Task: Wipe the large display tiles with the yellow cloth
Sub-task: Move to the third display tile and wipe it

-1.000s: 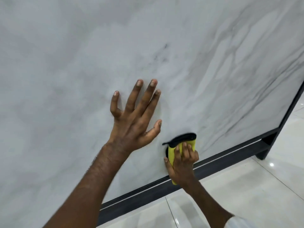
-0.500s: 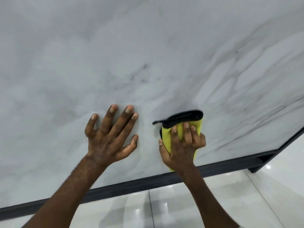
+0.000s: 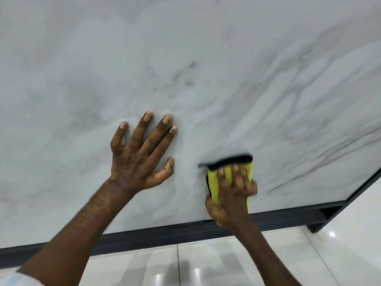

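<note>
In the head view, a large display tile (image 3: 206,58) of pale grey marble pattern fills most of the picture, with darker veins running across its right part and a few dark smudged marks near its middle. The left hand (image 3: 140,162) lies flat against the tile, palm down, fingers straight and spread wide, thumb out to the side, holding nothing. Just to its right, apart from it, the right hand (image 3: 233,195) presses the yellow cloth (image 3: 214,182) against the lower part of the tile; the fingers curl over the folded cloth and the thumb clasps its left edge. This hand is slightly blurred. The cloth has a black trim (image 3: 231,161) along its upper edge, which sticks out above the fingertips, and its lower end reaches down to the tile's bottom edge. A dark frame (image 3: 165,234) runs under the tile and turns up along its right side at a corner. Below the frame lies a glossy white floor (image 3: 226,263) of large tiles with thin joints, showing bright spots of reflected light. A light sleeve (image 3: 14,279) shows at the lower left corner.
</note>
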